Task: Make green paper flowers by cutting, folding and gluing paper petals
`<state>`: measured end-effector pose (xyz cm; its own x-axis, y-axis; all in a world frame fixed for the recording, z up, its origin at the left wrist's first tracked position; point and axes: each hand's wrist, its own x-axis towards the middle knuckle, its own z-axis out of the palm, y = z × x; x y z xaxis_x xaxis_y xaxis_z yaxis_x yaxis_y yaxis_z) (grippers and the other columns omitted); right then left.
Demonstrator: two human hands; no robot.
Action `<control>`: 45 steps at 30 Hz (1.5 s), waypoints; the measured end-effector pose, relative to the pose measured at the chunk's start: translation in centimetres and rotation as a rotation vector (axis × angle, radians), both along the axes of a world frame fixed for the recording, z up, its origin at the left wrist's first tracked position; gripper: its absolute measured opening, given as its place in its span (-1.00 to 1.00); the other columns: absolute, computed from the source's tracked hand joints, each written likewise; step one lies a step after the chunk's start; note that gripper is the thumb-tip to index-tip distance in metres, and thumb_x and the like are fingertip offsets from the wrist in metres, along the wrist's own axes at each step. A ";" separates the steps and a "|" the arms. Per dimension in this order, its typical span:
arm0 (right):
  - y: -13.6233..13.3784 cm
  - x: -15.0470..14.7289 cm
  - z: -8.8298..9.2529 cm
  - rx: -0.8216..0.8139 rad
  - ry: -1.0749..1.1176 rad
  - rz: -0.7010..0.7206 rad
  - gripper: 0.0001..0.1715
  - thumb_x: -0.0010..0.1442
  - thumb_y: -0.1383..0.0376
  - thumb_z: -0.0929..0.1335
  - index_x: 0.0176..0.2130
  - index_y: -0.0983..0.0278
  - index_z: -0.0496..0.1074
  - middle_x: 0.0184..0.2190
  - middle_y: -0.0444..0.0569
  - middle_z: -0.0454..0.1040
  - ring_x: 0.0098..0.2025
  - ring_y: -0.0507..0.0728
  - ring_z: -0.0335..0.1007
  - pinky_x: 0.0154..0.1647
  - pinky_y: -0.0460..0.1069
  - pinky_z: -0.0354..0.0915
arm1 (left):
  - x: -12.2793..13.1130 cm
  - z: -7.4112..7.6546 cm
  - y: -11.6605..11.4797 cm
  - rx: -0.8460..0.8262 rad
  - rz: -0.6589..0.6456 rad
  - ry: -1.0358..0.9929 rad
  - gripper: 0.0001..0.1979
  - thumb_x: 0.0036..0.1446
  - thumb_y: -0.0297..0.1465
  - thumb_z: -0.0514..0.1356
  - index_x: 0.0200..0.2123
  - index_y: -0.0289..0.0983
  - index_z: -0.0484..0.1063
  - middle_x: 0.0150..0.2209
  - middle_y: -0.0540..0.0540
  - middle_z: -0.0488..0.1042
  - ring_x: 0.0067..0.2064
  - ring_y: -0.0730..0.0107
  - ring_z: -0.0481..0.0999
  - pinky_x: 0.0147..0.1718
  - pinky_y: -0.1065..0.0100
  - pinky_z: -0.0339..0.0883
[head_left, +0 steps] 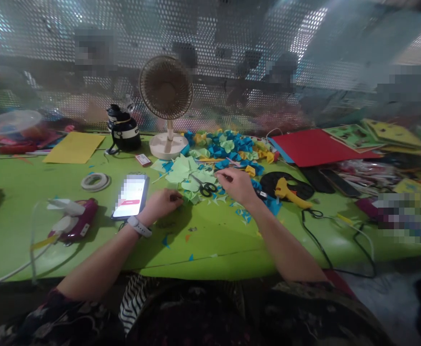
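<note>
My left hand [162, 207], with a pale watch [140, 226] at the wrist, rests on the table with its fingers curled; whatever is inside them is hidden. Beside it lies a phone [131, 196] with a lit screen. My right hand [236, 185] is over the paper pieces with its fingers drawn together. Its fingertips are close to light green cut paper [181, 170], but I cannot make out anything in them. Black-handled scissors [207, 189] lie between my two hands, partly on the green paper. Blue and green paper scraps [244, 214] are scattered nearby.
A fan [167, 139] stands behind the pile of folded paper pieces [228, 144]. A yellow glue gun [291, 193] lies on a black pad at the right. At the left are a tape roll [95, 181], a purple power strip [82, 226] and a black jug [126, 137].
</note>
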<state>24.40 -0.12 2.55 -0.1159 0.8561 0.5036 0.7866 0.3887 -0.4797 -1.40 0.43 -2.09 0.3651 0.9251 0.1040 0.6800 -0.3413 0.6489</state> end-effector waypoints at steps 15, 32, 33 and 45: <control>-0.7 4.4 3.5 0.118 0.271 -0.092 -0.72 0.19 0.17 0.34 -0.27 0.29 0.57 -0.43 -0.05 0.57 -0.44 0.08 0.45 -0.38 -0.01 0.37 | -0.3 0.3 0.0 0.014 0.036 0.071 -0.79 0.04 -0.28 0.17 -0.42 -0.18 0.59 -0.48 -0.09 0.59 -0.49 0.25 0.48 -0.48 0.31 0.23; 1.1 7.2 2.8 0.087 0.260 -0.187 -0.70 0.14 0.15 0.35 -0.31 0.32 0.56 -0.54 -0.07 0.51 -0.51 0.10 0.44 -0.43 -0.01 0.36 | -0.1 1.4 -0.3 -0.049 0.032 0.190 -0.73 0.09 -0.29 0.10 -0.29 -0.23 0.58 -0.33 -0.10 0.63 -0.33 0.21 0.54 -0.34 0.29 0.30; 1.1 7.3 2.7 0.092 0.253 -0.186 -0.70 0.15 0.15 0.34 -0.31 0.32 0.56 -0.53 -0.06 0.51 -0.50 0.10 0.44 -0.43 -0.01 0.36 | 0.0 1.4 -0.3 -0.046 0.034 0.196 -0.73 0.09 -0.29 0.11 -0.28 -0.23 0.58 -0.33 -0.10 0.62 -0.34 0.22 0.54 -0.36 0.29 0.29; 1.0 6.1 2.3 0.094 0.232 -0.166 -0.69 0.16 0.17 0.33 -0.29 0.32 0.57 -0.47 -0.03 0.56 -0.46 0.10 0.44 -0.39 -0.01 0.35 | 0.6 2.6 -1.7 0.042 0.145 0.232 -0.68 0.10 -0.12 0.12 -0.46 -0.24 0.47 -0.50 -0.08 0.52 -0.48 0.30 0.42 -0.53 0.36 0.09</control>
